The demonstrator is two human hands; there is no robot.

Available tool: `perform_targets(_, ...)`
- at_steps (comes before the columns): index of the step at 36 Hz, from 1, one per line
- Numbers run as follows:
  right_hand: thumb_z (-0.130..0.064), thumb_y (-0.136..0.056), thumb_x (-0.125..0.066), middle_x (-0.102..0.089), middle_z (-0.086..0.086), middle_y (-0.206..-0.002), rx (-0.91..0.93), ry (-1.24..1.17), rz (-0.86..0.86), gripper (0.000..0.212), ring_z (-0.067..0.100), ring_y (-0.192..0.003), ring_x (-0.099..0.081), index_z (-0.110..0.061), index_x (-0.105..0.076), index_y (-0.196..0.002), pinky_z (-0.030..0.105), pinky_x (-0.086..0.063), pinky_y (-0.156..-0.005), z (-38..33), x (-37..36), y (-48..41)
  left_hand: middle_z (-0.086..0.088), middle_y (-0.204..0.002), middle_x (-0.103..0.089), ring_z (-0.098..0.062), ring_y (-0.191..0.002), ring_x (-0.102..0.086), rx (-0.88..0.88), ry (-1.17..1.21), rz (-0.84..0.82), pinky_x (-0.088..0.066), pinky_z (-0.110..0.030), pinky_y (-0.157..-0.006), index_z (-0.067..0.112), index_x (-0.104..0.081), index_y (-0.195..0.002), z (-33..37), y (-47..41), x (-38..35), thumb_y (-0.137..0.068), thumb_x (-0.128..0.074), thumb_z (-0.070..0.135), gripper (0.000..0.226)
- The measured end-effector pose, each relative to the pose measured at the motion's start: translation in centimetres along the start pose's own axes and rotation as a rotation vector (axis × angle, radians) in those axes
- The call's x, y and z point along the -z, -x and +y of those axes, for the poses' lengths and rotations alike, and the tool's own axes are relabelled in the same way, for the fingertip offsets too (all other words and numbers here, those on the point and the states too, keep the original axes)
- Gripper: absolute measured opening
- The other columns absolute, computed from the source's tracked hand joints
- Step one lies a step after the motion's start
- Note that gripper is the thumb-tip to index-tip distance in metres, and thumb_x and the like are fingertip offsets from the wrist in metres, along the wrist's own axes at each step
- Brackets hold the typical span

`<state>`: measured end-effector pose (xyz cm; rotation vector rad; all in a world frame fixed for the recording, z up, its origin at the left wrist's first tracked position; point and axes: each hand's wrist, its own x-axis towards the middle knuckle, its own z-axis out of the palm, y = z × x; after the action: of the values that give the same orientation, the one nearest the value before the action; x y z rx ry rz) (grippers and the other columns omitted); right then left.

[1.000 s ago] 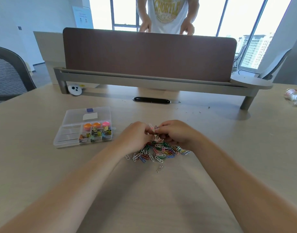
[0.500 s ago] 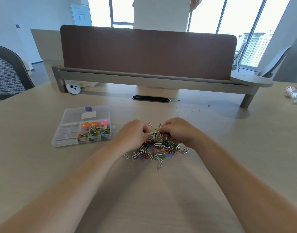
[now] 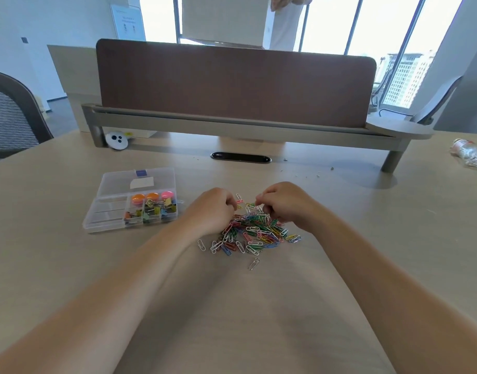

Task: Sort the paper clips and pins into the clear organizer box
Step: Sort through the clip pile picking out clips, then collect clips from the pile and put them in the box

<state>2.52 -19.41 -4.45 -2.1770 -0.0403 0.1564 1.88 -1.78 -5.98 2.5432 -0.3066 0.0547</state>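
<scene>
Lots of little things sit on the tan table [image 3: 70, 265], so I will go from left to right.

First comes the organizer box [image 3: 107, 209], with its clear lid flipped open at the back. Round pins [image 3: 152, 197] with orange and pink tops sit in its back slots. Small binder clips [image 3: 156, 211] fill the slots in front of them. I think the long slots on the box's left side are where the clips should go.

Next is the left hand [image 3: 210, 209]. Its fingers are curled at the left edge of the heap, with one white clip poking up just beside them. I see only the back of the hand, so I cannot tell if it holds anything.

Then come the paper clips [image 3: 254, 234], a bright heap lying on the table between the two hands, well apart from the box. One loose clip [image 3: 254, 264] lies alone, nearer to the person.

The right hand [image 3: 284, 203] has its fingers curled down into the top of the heap. I cannot tell if it is pinching clips or just poking them.

I think these clips are very light, thin and bendy. They are smooth and likely to hook onto each other, so a bunch may come up in a tangle. Pinching a few between thumb and fingertip looks best. A fallen one may be hard to pick up off the flat table.

Far to the right lies a crumpled bottle [image 3: 468, 155].
</scene>
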Motion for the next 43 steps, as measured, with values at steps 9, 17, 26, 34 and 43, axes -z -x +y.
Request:
perform_targets(9, 0.004, -0.088, -0.050, -0.048, 0.014, -0.068, -0.057, -0.178, -0.096, 0.019, 0.018, -0.053, -0.039, 0.012, -0.064, -0.098, 0.022, -0.032, -0.043, -2.0, -0.8, 2.3, 0.002, -0.087, -0.064, -0.013, -0.070, -0.056, -0.006, 0.087, -0.045, -0.039, -0.021, -0.054, 0.012, -0.065, -0.107, -0.1, 2.1, 2.4, -0.090, -0.039, -0.005, 0.035)
perform_targets(17, 0.017, -0.086, -0.038, -0.056, 0.018, -0.078, -0.037, -0.210, -0.213, 0.029, 0.018, -0.059, -0.049, 0.015, -0.059, -0.106, 0.025, -0.039, -0.051, -4.7, -3.1, 2.4, 0.001, -0.080, -0.070, -0.007, -0.053, -0.061, 0.031, 0.223, 0.029, -0.044, -0.017, -0.049, 0.011, -0.061, -0.098, -2.5, 4.2, 5.0, -0.093, -0.050, 0.005, 0.013)
perform_targets(26, 0.007, -0.094, -0.049, -0.061, 0.015, -0.075, 0.089, -0.113, -0.281, 0.018, 0.011, -0.050, -0.050, 0.014, -0.062, -0.104, 0.019, -0.041, -0.045, -7.9, -7.2, 0.8, 0.000, -0.061, -0.068, -0.004, -0.046, -0.060, 0.115, 0.171, 0.076, -0.043, -0.015, -0.046, 0.016, -0.063, -0.078, -6.4, 4.9, 8.2, -0.089, -0.059, 0.009, 0.013)
perform_targets(34, -0.005, -0.093, -0.058, -0.066, 0.012, -0.076, 0.206, 0.041, -0.253, 0.016, 0.015, -0.060, -0.052, 0.000, -0.072, -0.099, 0.026, -0.047, -0.058, -10.6, -11.4, -2.1, -0.016, -0.075, -0.069, -0.022, -0.062, -0.067, 0.210, 0.220, 0.134, -0.053, -0.023, -0.054, 0.005, -0.065, -0.080, -10.8, 4.6, 11.0, -0.093, -0.048, -0.003, 0.023)
perform_targets(43, -0.007, -0.091, -0.059, -0.072, 0.009, -0.081, 0.295, 0.230, -0.207, 0.016, 0.013, -0.063, -0.060, -0.007, -0.075, -0.095, 0.026, -0.052, -0.058, -12.7, -14.8, -5.0, -0.004, -0.069, -0.072, -0.008, -0.054, -0.068, 0.241, 0.057, 0.130, -0.049, -0.022, -0.058, 0.016, -0.069, -0.086, -14.2, 3.1, 12.1, -0.091, -0.055, 0.009, 0.016)
